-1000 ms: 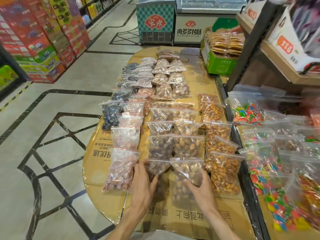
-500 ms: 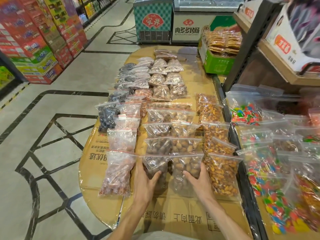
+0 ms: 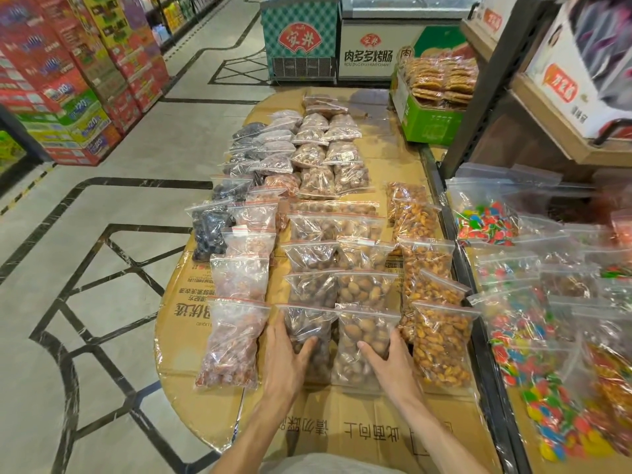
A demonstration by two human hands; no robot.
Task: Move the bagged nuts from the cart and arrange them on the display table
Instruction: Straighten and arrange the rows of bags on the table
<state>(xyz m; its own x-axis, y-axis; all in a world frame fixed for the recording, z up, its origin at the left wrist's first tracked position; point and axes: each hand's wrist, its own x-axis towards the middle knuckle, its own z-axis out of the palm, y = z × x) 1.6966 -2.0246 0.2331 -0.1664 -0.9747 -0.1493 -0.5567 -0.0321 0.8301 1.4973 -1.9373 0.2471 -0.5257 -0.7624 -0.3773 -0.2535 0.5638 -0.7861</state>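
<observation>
Resting on unlabelled nut bags [image 3: 309, 331]: both hands [image 3: 285, 357], printed cardboard [image 3: 359, 436] below.

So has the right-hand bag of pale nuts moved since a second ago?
Yes. The pale nut bag has come down flat onto the cardboard table, in line beside the orange nut bag, under the right hand.
</observation>
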